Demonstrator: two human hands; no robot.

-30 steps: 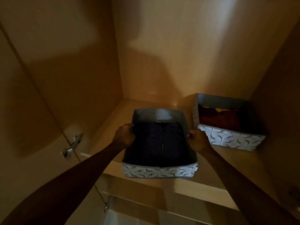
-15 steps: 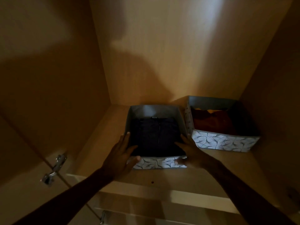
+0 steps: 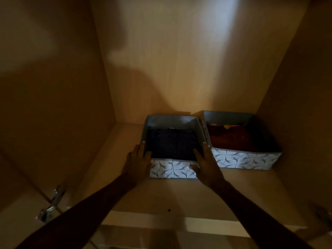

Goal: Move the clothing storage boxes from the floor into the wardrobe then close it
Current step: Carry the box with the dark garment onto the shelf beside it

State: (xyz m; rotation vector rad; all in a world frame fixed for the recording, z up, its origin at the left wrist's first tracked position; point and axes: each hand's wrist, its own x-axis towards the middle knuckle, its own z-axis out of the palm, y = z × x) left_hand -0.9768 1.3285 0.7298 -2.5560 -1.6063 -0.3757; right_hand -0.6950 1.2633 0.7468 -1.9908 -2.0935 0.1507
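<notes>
Wardrobe shelf (image 3: 179, 194): right box (image 3: 242, 159), rust clothes, in back right corner. Left box (image 3: 172, 170), dark clothes, touching beside it, near back edge. Left hand (image 3: 137, 163), right hand (image 3: 206, 164): fingers spread flat against left box's front corners, no grip.

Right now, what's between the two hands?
In the head view, the leaf-patterned fabric box holding dark folded clothes sits between the left hand and right hand.

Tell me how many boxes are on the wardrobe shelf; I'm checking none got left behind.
2. The left box, holding dark clothes, sits mid-shelf between the left hand and right hand. The right box, holding rust-coloured clothes, stands beside it. The floor is out of view.
</notes>
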